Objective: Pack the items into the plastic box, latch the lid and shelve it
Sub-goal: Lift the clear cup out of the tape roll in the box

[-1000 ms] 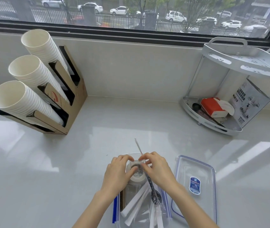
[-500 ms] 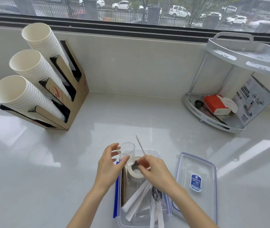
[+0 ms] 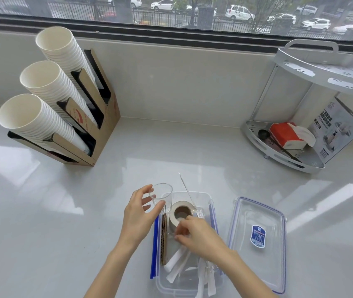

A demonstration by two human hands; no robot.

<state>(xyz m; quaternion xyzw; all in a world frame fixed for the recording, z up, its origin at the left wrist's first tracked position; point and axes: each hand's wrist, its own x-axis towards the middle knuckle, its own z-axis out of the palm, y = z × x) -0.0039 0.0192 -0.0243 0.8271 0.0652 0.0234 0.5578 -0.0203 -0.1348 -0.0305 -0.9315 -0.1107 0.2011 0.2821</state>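
Note:
A clear plastic box [image 3: 205, 197] with blue latches lies open on the white counter near its front edge. Inside it are a roll of pale tape [image 3: 181, 214], white wrapped straws [image 3: 176, 265] and a thin stick [image 3: 186, 191] poking up out of it. My left hand [image 3: 138, 218] holds a small clear cup [image 3: 161, 195] upright above the box's left far corner. My right hand [image 3: 199, 236] reaches into the box, fingers pinched just below the tape roll. The clear lid [image 3: 257, 244] with a blue label lies flat to the right of the box.
A cardboard holder [image 3: 98, 130] with three stacks of white paper cups stands at the back left. A white two-tier corner shelf [image 3: 313, 147] at the back right holds a red tissue pack [image 3: 287, 134] and a printed box [image 3: 339, 130]. A window runs along the back wall.
My left hand has lifted the clear cup up out of the tape roll and away to the left. My right hand has dropped lower into the box.

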